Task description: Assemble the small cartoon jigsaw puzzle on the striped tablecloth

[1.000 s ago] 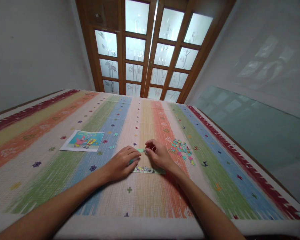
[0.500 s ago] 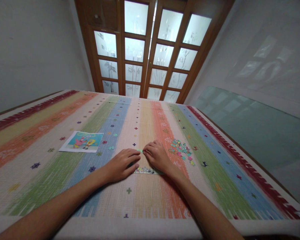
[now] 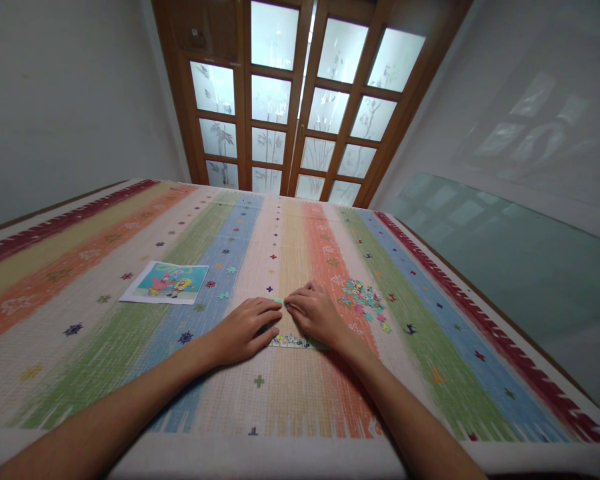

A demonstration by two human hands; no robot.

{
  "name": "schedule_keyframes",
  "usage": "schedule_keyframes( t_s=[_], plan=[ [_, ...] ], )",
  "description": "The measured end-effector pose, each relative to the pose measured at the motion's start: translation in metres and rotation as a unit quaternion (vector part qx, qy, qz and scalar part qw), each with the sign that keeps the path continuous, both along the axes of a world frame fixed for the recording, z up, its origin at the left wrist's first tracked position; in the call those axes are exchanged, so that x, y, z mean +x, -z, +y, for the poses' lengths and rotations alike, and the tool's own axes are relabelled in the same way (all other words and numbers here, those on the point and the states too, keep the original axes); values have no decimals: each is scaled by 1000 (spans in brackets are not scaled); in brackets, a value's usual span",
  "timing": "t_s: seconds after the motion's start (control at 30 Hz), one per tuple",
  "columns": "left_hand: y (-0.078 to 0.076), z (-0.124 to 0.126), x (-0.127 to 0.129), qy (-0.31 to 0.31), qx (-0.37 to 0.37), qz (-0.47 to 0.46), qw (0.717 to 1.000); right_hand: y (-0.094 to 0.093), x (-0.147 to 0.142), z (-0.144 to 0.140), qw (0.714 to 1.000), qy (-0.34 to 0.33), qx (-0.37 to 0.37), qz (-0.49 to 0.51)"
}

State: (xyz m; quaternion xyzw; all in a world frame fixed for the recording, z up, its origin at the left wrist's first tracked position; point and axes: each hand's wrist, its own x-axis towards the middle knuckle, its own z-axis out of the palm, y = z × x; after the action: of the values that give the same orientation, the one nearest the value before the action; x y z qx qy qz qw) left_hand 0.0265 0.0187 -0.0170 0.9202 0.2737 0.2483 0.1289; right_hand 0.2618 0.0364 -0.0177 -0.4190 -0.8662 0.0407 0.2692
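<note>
Hands meet over a partly built jigsaw [image 3: 293,341] lying flat on the striped mat [image 3: 290,393]. The left hand [image 3: 243,328] rests palm down on the puzzle's left part, fingers loosely spread and flat, gripping nothing that shows. The right hand [image 3: 316,315] sits just beside it with fingers curled, and its fingertips press on a small green piece [image 3: 280,301] at the far edge of the puzzle; whether it pinches that piece or only pushes it down, I cannot tell. Both hands cover most of the assembled part, so only its near strip shows between the wrists.

To the right of the right hand, near it, lies a heap of loose pieces [image 3: 363,297]. Well to the left of the left hand lies a reference picture [image 3: 166,283] with cartoon figures, and a few stray pieces [image 3: 223,294] sit between it and the left hand.

Risk, as I judge it: the woven mat gives little firm backing, so a hard push on the green piece could buckle the joined rows or slide them. A sweep of the right forearm could also scatter the heap.
</note>
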Motion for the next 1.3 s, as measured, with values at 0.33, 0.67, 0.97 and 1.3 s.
schedule_keyframes(
  t_s=[0.33, 0.67, 0.97, 1.3],
  plan=[
    [1, 0, -1, 1, 3, -3, 1000, -5, 7, 4, 999, 18, -11, 30],
    [1, 0, -1, 3, 0, -6, 1000, -4, 28, 13, 997, 66, -36, -23],
    [0, 0, -1, 5, 7, -2, 1000, -6, 28, 14, 995, 52, -77, 35],
    [5, 2, -2, 8, 37, 3, 999, -8, 19, 8, 997, 37, -69, 9]
  ],
)
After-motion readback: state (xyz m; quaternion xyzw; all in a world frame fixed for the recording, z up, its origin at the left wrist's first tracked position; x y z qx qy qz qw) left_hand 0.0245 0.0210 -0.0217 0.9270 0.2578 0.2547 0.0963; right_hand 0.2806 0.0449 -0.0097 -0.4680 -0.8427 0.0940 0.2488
